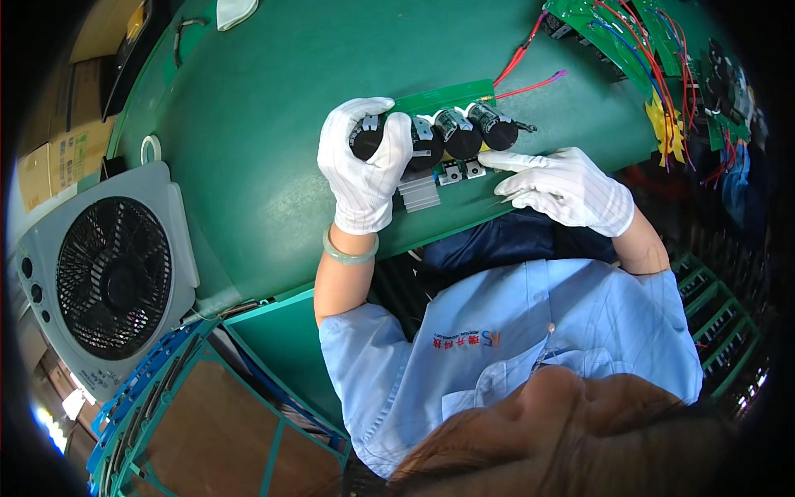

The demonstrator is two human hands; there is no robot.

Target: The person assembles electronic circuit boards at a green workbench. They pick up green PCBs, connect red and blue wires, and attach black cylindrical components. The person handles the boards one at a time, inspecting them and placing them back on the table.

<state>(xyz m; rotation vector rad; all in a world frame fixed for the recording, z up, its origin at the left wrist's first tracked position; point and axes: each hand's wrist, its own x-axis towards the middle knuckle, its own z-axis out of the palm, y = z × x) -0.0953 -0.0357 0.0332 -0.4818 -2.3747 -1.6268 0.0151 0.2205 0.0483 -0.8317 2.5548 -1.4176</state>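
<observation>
Beneath our gloved left hand and right hand we had the green table. Well to the left hand's left stood a grey fan. Between our hands we had the circuit board. Our right index finger stretched toward it, the others bent; we could not tell whether they pinched anything. Our left thumb and fingers gripped the end capacitor. Just right of that hand sat a finned heatsink; near the right index fingertip, two small transistors.
</observation>
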